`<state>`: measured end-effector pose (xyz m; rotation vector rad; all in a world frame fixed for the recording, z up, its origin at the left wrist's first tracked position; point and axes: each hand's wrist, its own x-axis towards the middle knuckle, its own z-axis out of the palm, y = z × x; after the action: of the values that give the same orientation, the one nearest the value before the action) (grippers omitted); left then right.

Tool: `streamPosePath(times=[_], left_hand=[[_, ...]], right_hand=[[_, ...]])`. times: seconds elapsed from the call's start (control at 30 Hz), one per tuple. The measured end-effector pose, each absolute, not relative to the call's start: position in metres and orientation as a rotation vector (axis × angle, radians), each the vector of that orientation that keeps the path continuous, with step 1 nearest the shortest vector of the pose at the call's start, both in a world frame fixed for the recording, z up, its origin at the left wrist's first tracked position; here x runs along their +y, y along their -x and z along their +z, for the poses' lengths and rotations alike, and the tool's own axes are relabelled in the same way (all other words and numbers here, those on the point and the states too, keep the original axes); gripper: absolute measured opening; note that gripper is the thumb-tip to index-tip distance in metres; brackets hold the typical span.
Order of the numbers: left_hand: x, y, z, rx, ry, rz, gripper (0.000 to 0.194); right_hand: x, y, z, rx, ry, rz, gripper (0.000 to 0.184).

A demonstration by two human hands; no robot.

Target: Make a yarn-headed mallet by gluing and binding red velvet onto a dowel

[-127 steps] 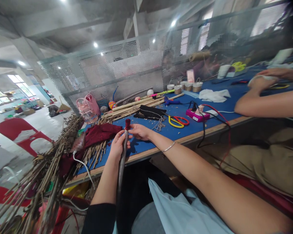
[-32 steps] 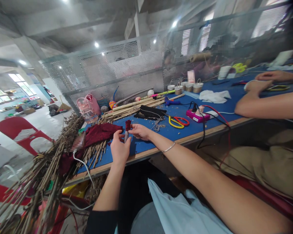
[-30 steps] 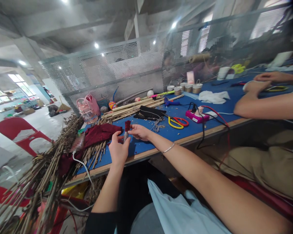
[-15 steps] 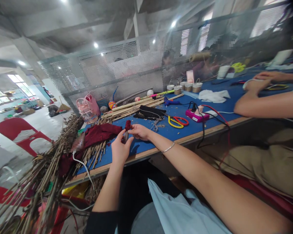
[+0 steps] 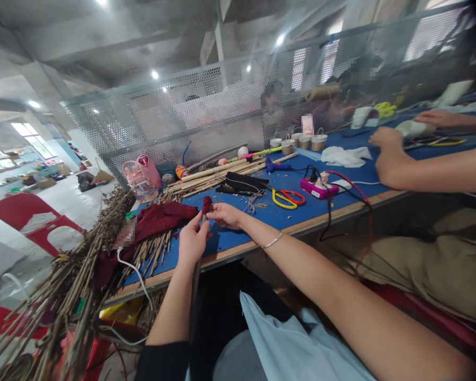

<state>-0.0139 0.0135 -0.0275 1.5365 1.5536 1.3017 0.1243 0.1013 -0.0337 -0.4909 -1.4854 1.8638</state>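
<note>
My left hand [image 5: 192,241] is closed around a thin grey-brown stick [image 5: 204,217] held near the table's front edge. A small dark red piece of cloth [image 5: 207,203] sits bunched at its upper end. My right hand [image 5: 225,215], with a silver bangle on the wrist, pinches at the stick just under the cloth; exactly what lies between its fingertips is hidden. Left of my hands, a larger dark red cloth [image 5: 164,216] lies over a bundle of dried stalks [image 5: 154,254].
Scissors with yellow and red handles [image 5: 287,199], a magenta power strip [image 5: 319,188], a blue glue gun [image 5: 277,165] and a black cloth [image 5: 240,183] lie on the blue table [image 5: 257,225]. Long dried stems [image 5: 59,296] overhang its left end. A co-worker's arm [image 5: 420,172] rests at the right.
My left hand has turned and shifted slightly down-left, its thumb now closer to the stick. My right hand stays near the cloth. The co-worker's hands have moved apart.
</note>
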Motion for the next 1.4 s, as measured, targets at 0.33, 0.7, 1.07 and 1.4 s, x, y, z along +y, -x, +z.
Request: streamPosePath(times=[0.33,0.7,1.07,1.4], left_hand=[[0.006,0.01,-0.026,1.499,-1.5,1.39,0.057],[0.015,0.017,-0.027,1.359,-1.396,1.252,0.044],[0.001,0.0,-0.023,1.609,-1.472,1.447,0.048],[0.008,0.004,-0.027,1.581,-1.429,1.43,0.047]], right_hand=[[0.099,-0.124,-0.031,-1.483,0.5,1.838,0.038],[0.1,-0.124,-0.033,-1.481,0.508,1.833,0.042],[0.1,-0.125,-0.032,-1.482,0.517,1.822,0.033],[0.098,-0.127,-0.029,-1.453,0.478,1.957,0.036]])
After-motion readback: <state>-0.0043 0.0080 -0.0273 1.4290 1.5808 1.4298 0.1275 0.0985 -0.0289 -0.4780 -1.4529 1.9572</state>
